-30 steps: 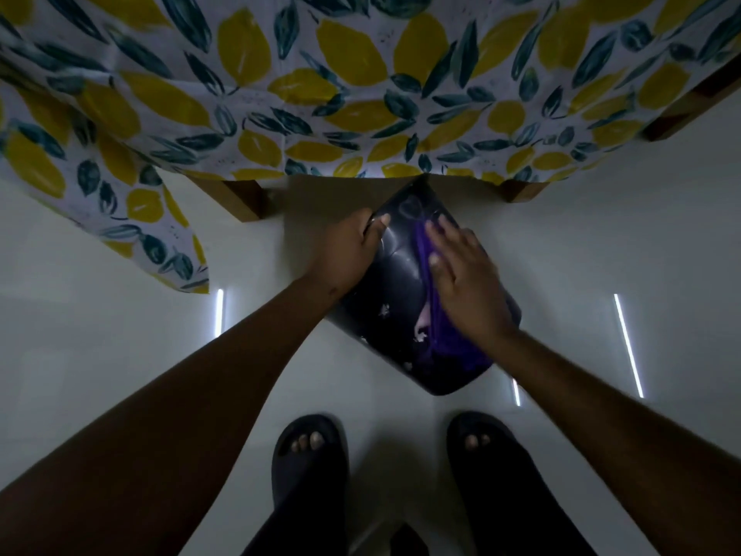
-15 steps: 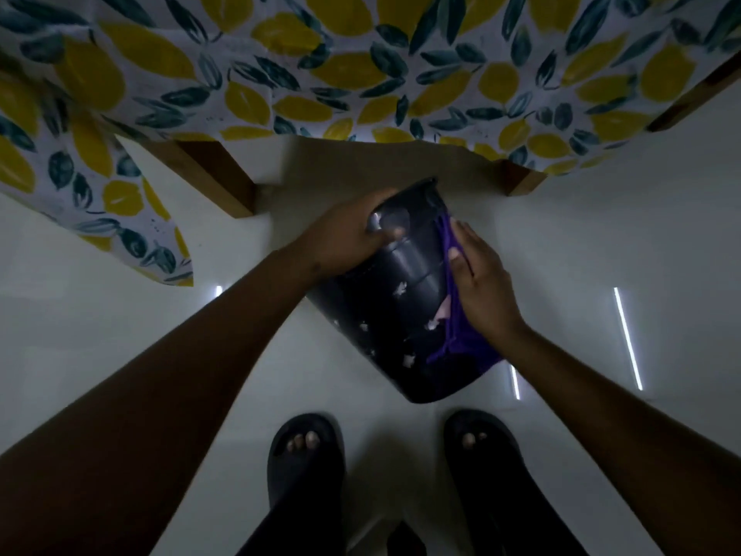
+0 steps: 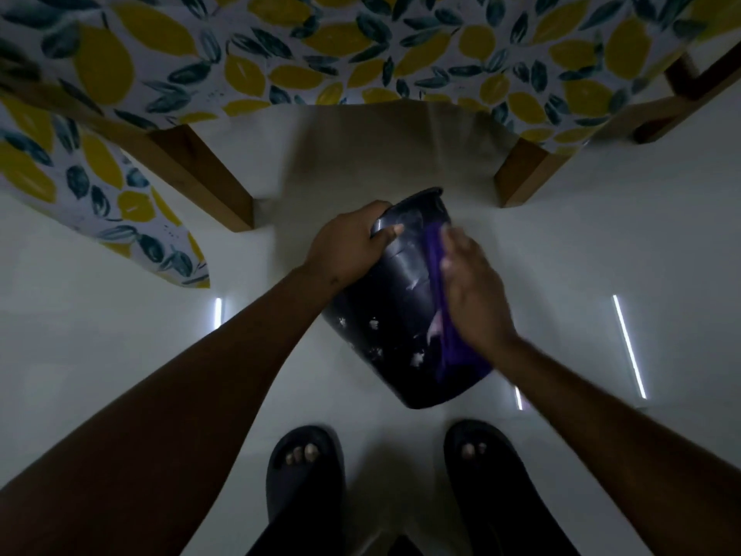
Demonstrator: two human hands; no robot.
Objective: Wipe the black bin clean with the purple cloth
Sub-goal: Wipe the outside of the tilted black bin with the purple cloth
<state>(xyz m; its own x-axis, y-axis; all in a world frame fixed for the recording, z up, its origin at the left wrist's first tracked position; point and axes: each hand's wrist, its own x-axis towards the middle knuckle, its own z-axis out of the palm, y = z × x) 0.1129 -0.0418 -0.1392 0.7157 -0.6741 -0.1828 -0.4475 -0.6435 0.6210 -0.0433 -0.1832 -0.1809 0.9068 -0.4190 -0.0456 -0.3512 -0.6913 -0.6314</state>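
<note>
pressing soft purple cloth w/ right hand on smooth, tapered black bin.

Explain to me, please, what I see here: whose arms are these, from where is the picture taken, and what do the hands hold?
A camera worn on the person's head looks down at their own two arms; no machine is here. The left hand grips the rim of a black bin, which is tilted above the pale floor. The right hand presses a purple cloth against the bin's side. White specks show on the bin. Below are the person's feet in dark sandals. Above is a table with a lemon-print tablecloth.
</note>
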